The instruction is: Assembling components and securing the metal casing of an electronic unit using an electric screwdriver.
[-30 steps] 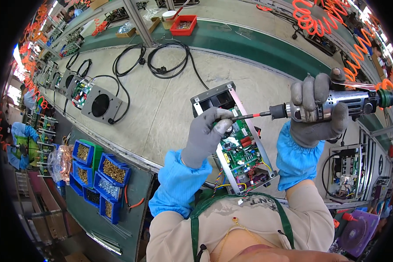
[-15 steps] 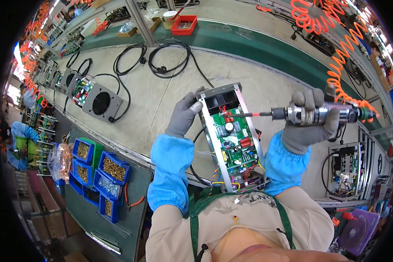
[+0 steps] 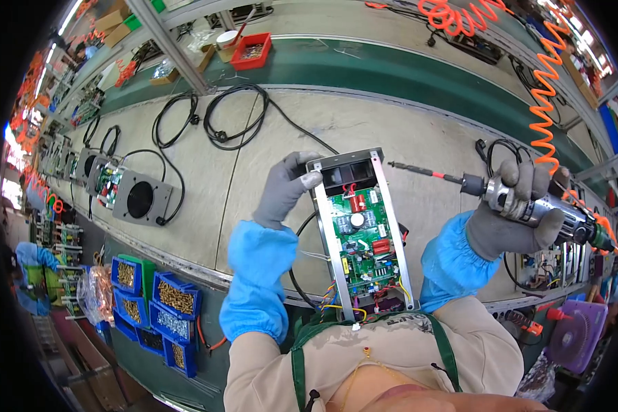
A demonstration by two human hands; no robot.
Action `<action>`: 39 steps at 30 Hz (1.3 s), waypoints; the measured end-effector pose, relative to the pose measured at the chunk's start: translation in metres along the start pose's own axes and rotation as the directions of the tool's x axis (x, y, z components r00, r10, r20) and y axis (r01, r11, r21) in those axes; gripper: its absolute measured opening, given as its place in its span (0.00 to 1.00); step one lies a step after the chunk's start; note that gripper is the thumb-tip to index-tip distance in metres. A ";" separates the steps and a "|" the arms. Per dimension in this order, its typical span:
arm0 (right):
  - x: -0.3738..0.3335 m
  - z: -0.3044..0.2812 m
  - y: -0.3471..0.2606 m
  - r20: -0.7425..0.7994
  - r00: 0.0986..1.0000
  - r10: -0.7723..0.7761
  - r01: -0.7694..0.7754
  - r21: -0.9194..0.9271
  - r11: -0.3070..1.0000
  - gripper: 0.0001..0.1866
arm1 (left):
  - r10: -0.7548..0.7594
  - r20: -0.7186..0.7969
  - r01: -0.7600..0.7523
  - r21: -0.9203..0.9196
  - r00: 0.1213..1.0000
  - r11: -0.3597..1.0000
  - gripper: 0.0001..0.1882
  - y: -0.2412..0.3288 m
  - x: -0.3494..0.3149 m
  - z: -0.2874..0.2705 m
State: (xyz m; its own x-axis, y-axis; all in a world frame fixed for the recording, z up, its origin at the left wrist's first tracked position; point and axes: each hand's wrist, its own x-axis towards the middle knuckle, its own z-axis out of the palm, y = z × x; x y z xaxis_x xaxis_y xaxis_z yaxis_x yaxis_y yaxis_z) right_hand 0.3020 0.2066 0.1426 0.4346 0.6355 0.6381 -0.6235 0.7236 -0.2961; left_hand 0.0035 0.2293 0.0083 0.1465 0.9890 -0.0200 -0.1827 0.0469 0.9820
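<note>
My gloved left hand (image 3: 285,192) grips the far left corner of an open metal device chassis (image 3: 392,233), its thumb on the end plate. Inside the chassis lie a green circuit board (image 3: 366,226) with red and black parts, a black fan (image 3: 347,175) at the far end, and coloured wires at the near end, by my body. My gloved right hand (image 3: 501,233) is wrapped round a pneumatic screwdriver (image 3: 475,184). Its long bit (image 3: 419,171) points left, the tip just right of the chassis's far right corner; whether they touch, I cannot tell.
Blue bins (image 3: 176,295) of screws stand at the lower left, beside red-handled pliers (image 3: 211,343). Another unit with a round-holed grey plate (image 3: 141,199) sits at left. Black cables (image 3: 237,141) coil on the bench. An orange air hose (image 3: 544,103) hangs at right, above a purple fan (image 3: 578,336).
My right hand has drawn the screwdriver to the right, so its bit has left the area over the board. The chassis stands straighter in view, still held by my left hand. The whole view has shifted.
</note>
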 end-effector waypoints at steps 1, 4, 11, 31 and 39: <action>0.002 -0.003 -0.002 -0.013 0.999 -0.035 0.034 -0.070 0.997 0.28 | -0.051 0.063 0.043 0.126 0.997 0.991 0.28 0.018 0.002 0.000; 0.004 -0.008 -0.004 0.018 0.999 -0.038 0.039 -0.036 0.999 0.29 | 0.003 0.250 -0.169 0.646 0.968 0.745 0.31 0.059 0.024 0.028; 0.010 -0.004 0.005 0.091 0.996 -0.002 0.009 -0.070 0.998 0.29 | -0.097 0.342 -0.291 0.892 0.935 0.345 0.32 0.059 0.050 0.067; 0.006 -0.003 0.053 0.284 0.915 0.287 -0.203 -0.290 0.935 0.30 | 0.192 0.201 -0.255 0.910 0.961 0.327 0.35 0.049 0.019 0.084; -0.002 0.002 0.061 0.307 0.898 0.316 -0.215 -0.319 0.923 0.28 | 0.266 0.184 -0.267 0.910 0.946 0.318 0.35 0.043 0.020 0.083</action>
State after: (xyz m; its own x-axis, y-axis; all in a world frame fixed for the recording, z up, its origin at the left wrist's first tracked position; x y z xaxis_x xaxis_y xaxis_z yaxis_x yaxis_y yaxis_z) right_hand 0.2614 0.2491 0.1252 -0.0058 0.7165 0.6976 -0.4614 0.6170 -0.6376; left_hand 0.0794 0.2397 0.0655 0.2692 0.9223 0.2772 0.7870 -0.3765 0.4887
